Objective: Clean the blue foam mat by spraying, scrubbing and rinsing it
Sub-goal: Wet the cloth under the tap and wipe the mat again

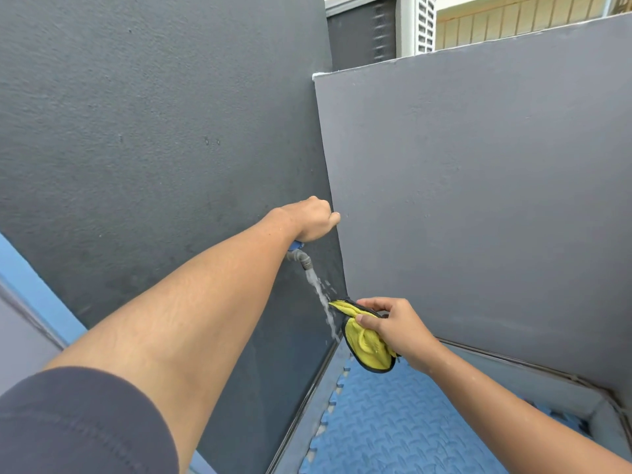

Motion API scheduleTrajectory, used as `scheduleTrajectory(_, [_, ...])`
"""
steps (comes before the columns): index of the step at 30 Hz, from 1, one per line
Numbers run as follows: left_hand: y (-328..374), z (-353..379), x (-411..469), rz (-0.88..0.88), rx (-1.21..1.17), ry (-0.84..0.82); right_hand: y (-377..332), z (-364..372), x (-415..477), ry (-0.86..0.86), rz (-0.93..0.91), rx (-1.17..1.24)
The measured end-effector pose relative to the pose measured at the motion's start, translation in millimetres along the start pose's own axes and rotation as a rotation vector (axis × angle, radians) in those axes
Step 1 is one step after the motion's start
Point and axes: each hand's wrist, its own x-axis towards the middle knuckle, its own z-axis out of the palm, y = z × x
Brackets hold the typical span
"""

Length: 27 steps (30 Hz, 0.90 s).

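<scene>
Head view: our left hand (313, 218) is clenched on the tap (300, 257), water running. Right hand (398, 328) pinches yellow cloth (364, 345) w/ edge in stream. Blue mat (403, 425) lies below on floor. Step, we judge: wetting cloth. Next: wring, scrub mat.

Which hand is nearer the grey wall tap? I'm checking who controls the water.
Left. The left hand is closed over the blue handle atop the grey wall tap. The right hand is lower down, holding the yellow microfibre cloth beside the water stream.
</scene>
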Motion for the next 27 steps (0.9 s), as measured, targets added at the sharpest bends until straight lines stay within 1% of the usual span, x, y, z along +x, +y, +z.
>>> scheduleTrajectory(9, [4.6, -2.0, -5.9, -0.023, -0.021, 0.036, -4.0, 5.1, 2.3, 0.010, 0.003, -0.003])
scheduleTrajectory(27, [3.8, 1.6, 0.3, -0.039, -0.096, 0.015, -4.0, -5.1, 4.3, 0.014, 0.021, 0.005])
